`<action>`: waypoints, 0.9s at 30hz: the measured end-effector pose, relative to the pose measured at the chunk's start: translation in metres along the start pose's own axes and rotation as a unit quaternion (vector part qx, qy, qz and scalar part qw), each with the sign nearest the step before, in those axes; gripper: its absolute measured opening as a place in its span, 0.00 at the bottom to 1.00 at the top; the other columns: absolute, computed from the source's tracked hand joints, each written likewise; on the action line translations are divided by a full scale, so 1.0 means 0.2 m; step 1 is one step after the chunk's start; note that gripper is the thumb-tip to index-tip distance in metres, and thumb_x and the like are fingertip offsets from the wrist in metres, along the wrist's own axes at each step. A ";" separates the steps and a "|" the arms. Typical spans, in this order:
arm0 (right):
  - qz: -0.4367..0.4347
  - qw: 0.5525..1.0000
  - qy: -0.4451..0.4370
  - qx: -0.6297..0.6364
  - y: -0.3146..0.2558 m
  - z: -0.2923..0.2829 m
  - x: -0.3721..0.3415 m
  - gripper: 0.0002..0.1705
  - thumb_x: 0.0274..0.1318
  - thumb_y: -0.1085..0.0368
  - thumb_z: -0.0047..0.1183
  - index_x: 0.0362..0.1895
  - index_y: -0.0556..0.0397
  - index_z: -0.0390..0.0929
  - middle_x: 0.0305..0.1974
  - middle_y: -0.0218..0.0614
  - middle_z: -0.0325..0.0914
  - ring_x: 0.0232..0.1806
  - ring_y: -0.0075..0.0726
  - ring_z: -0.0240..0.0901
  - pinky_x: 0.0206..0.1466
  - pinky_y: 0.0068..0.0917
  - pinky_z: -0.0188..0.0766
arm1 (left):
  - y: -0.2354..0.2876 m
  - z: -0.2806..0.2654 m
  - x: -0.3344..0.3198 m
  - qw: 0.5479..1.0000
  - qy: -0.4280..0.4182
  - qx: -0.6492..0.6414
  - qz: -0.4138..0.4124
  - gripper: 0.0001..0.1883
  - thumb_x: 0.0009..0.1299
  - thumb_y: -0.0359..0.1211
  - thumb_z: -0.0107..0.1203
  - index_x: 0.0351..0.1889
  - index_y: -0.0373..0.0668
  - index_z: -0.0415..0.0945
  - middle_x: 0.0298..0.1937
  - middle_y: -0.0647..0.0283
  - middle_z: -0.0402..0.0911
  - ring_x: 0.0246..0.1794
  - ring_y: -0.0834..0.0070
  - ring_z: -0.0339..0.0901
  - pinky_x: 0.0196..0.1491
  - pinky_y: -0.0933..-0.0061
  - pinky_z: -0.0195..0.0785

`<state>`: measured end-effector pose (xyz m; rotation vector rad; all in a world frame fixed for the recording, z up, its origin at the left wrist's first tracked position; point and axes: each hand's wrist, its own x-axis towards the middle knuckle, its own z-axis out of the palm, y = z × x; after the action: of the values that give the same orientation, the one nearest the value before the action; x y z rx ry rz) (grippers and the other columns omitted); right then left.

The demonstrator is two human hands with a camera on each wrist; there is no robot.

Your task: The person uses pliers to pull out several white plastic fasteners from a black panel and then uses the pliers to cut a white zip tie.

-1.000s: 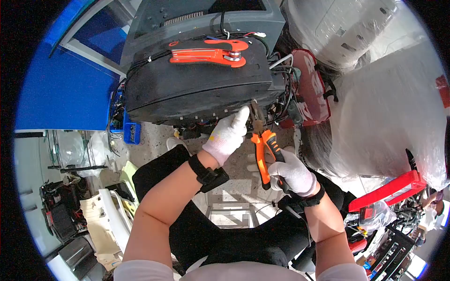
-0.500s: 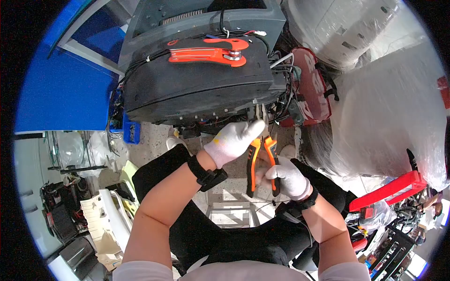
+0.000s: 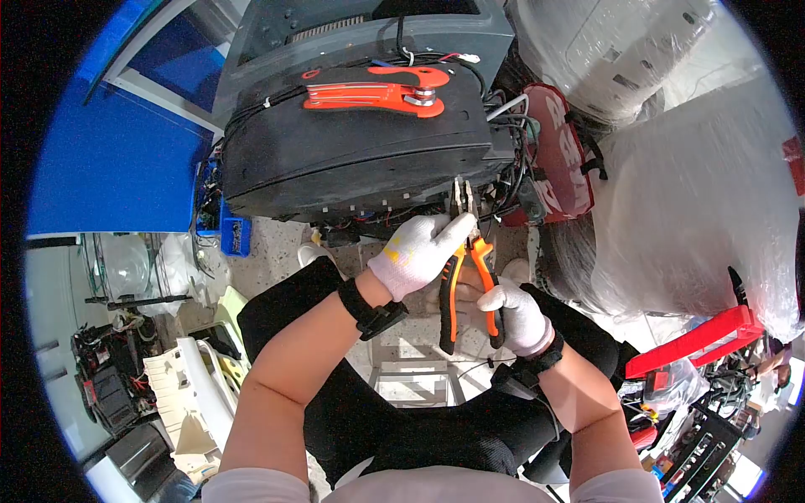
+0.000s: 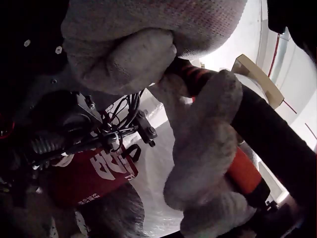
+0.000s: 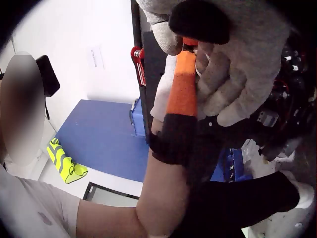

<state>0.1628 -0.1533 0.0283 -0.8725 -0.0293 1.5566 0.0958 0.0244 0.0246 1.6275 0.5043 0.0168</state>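
A pair of pliers (image 3: pixel 486 261) with orange and black handles points away from me, its jaws parted, close to the front lower edge of a black housing (image 3: pixel 360 151). My gloved left hand (image 3: pixel 415 254) pinches the pliers near the pivot, with the thumb across the metal head. Lower down, my gloved right hand (image 3: pixel 517 318) grips the handles; its thumb lies on the right one. In the left wrist view the left glove (image 4: pixel 143 39) is curled above the right hand's fingers (image 4: pixel 205 148). An orange handle (image 5: pixel 182 82) runs beneath my right hand in the right wrist view.
On top of the housing lies a red folding hex key set (image 3: pixel 369 99). Cables (image 3: pixel 503 180) bunch at its right end beside a red bag (image 3: pixel 558 159). Plastic-wrapped goods (image 3: pixel 688 201) stand at right. A small blue bin (image 3: pixel 236 237) sits on the floor at left.
The pliers have turned more upright, their handles swinging toward the left hand. My left thumb has come onto the plier head, and the right hand has shifted slightly on the handles.
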 end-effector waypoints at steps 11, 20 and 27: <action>0.053 0.987 -0.013 0.152 -0.02 0.04 0.01 0.42 0.37 0.62 0.49 0.62 0.60 0.57 0.54 0.58 0.66 0.55 0.61 0.66 0.62 0.51 0.59 | 0.04 -0.03 0.03 0.998 -0.011 0.042 -0.041 0.27 0.69 0.52 0.46 0.32 0.34 0.77 0.22 0.55 0.76 0.25 0.72 0.71 0.35 0.69 0.64; 0.021 0.977 -0.087 0.195 -0.01 0.07 0.04 0.34 0.44 0.56 0.51 0.58 0.54 0.60 0.47 0.50 0.70 0.47 0.48 0.70 0.53 0.42 0.68 | 0.09 -0.04 0.02 0.998 -0.017 0.044 -0.046 0.22 0.71 0.47 0.46 0.37 0.35 0.78 0.30 0.61 0.80 0.34 0.80 0.74 0.41 0.74 0.66; 0.027 0.958 -0.146 0.247 -0.02 0.07 0.02 0.33 0.46 0.53 0.52 0.56 0.50 0.60 0.44 0.48 0.70 0.43 0.46 0.70 0.45 0.39 0.70 | 0.02 -0.02 0.04 0.998 0.013 0.054 -0.004 0.23 0.70 0.49 0.47 0.35 0.34 0.77 0.26 0.54 0.78 0.27 0.71 0.72 0.36 0.70 0.65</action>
<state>0.1594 -0.1422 0.0378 -0.2494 0.1667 1.6332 0.1034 0.0310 0.0276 1.7330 0.5381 0.0049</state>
